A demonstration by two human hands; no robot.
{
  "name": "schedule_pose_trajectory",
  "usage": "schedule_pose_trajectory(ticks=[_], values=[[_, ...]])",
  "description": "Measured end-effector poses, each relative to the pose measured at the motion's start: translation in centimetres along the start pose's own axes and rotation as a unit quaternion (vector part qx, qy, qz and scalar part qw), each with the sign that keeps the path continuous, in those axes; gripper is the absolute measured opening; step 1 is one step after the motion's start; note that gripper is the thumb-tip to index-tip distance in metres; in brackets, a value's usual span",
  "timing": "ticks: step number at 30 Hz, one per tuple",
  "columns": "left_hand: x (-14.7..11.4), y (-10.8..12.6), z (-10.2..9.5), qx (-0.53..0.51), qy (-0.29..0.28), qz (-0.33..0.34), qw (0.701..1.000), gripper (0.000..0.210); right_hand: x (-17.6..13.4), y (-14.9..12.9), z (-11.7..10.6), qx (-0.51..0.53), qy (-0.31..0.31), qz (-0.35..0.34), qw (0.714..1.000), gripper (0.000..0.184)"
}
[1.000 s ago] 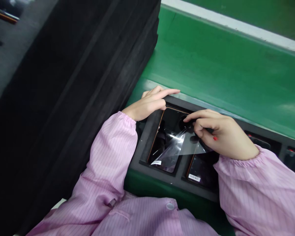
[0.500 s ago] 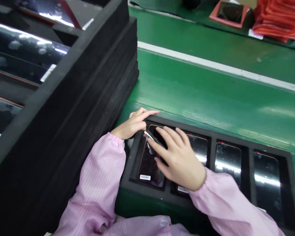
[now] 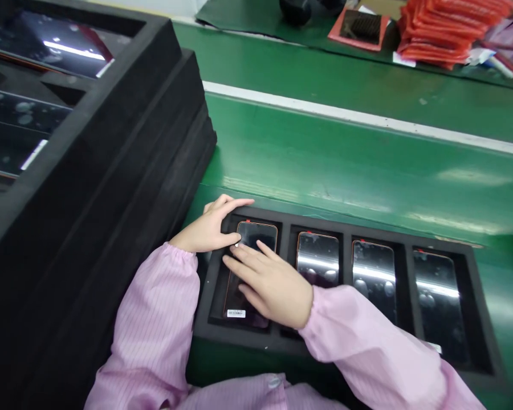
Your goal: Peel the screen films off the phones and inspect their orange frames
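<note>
Since half a second ago, when it held the curled corner of a clear film above the leftmost phone [image 3: 260, 230], the right hand [image 3: 277, 287] has come down flatter across that phone's glass. The left hand [image 3: 209, 225] has stayed at the far left corner of the black foam tray [image 3: 285, 242], and the camera's view has shifted.

The right hand's grip is loosely spread, palm down, and pinches nothing that shows; whether film lies under the fingers I cannot tell. The left grip is spread too, index finger reaching along the tray's far edge and thumb tip by the phone's upper left edge, probably to steady both.

The phone lies screen up in the tray's left end compartment, a white label [image 3: 236, 313] at its near end. The second phone [image 3: 317, 262], third phone [image 3: 374, 279] and fourth phone [image 3: 438, 302] each have their own compartment, a layout that likely keeps the glass from rubbing.

The tray sits on the near part of a glossy green tabletop [image 3: 346, 154], crossed by a white strip [image 3: 367, 121]. At the left edge rises a stack of foam trays [image 3: 128, 165]; toward the far right corner lies a pile of red packets [image 3: 444, 31].
</note>
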State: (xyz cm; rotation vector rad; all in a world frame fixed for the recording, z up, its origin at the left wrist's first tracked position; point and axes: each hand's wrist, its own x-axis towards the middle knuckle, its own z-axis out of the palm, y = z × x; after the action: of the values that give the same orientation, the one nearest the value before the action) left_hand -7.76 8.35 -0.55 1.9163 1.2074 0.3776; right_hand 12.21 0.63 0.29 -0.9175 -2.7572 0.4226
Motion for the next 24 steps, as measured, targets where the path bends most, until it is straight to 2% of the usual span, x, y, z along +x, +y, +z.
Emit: schedule_pose_trajectory(ticks=[2, 5, 7, 9, 12, 16, 20, 24], values=[[0.1, -0.3, 0.2, 0.003, 0.008, -0.008, 1.0, 0.067, -0.1, 1.7, -1.7, -0.023, 0.037, 0.04, 0.998, 0.037], [0.2, -0.7, 0.5, -0.004, 0.016, -0.013, 1.0, 0.062, -1.6, 4.2, -5.2, -0.096, 0.061, 0.191, 0.975, 0.02], [0.4, -0.8, 0.7, -0.008, 0.031, -0.01, 0.999, 0.054, -3.2, 5.5, -6.9, -0.119, 0.015, 0.243, 0.962, 0.016], [0.5, -0.9, 0.9, -0.006, 0.044, -0.007, 0.999, 0.047, -4.7, 6.2, -7.7, -0.124, -0.045, 0.25, 0.959, 0.013], [0.7, -0.8, 1.0, 0.0, 0.051, -0.002, 0.999, 0.043, -5.8, 6.4, -7.1, -0.137, -0.08, 0.249, 0.956, 0.02], [0.5, -1.0, 0.7, 0.006, 0.058, 0.0, 0.998, 0.041, -5.7, 5.8, -5.1, -0.174, -0.069, 0.25, 0.95, 0.024], [0.2, -1.4, 0.1, 0.012, 0.09, 0.004, 0.996, 0.04, -5.8, 5.8, -3.4, -0.123, 0.007, 0.234, 0.964, 0.024], [0.4, -1.8, 0.1, -0.003, 0.146, 0.007, 0.989, 0.036, -6.3, 6.6, -2.4, -0.064, 0.091, 0.202, 0.973, 0.024]])
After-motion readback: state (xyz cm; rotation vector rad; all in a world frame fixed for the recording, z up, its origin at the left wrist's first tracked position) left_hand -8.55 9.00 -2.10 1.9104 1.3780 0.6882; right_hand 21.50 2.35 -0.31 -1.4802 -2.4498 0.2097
